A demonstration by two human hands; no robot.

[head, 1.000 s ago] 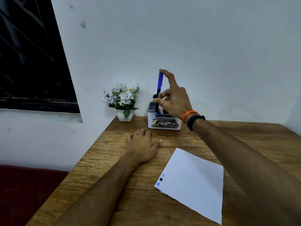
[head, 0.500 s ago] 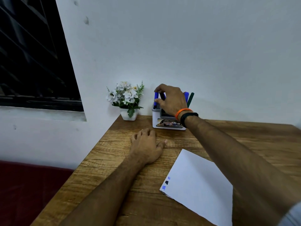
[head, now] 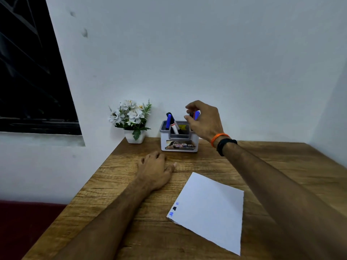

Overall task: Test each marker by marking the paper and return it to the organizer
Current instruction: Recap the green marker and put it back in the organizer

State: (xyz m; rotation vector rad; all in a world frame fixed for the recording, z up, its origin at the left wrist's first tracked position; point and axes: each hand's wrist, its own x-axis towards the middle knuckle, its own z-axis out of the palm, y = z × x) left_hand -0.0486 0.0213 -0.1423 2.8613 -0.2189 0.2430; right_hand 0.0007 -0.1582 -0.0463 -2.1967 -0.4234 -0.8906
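- The right hand [head: 203, 120] hovers over the right end of the organizer [head: 179, 139], fingers curled around a blue-capped marker [head: 196, 115]; whether they actually pinch it is unclear.
- Its axis is mostly hidden.
- Another blue marker [head: 168, 121] leans upright, cap up, in the left compartment.
- The left hand [head: 155, 170] rests flat on the table [head: 262, 156], fingers relaxed.
- The paper [head: 208, 211] lies near, marked at one corner.

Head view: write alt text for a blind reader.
A right hand pinches a blue marker above a white organizer on a wooden table. The left hand rests flat beside a paper with three marks.
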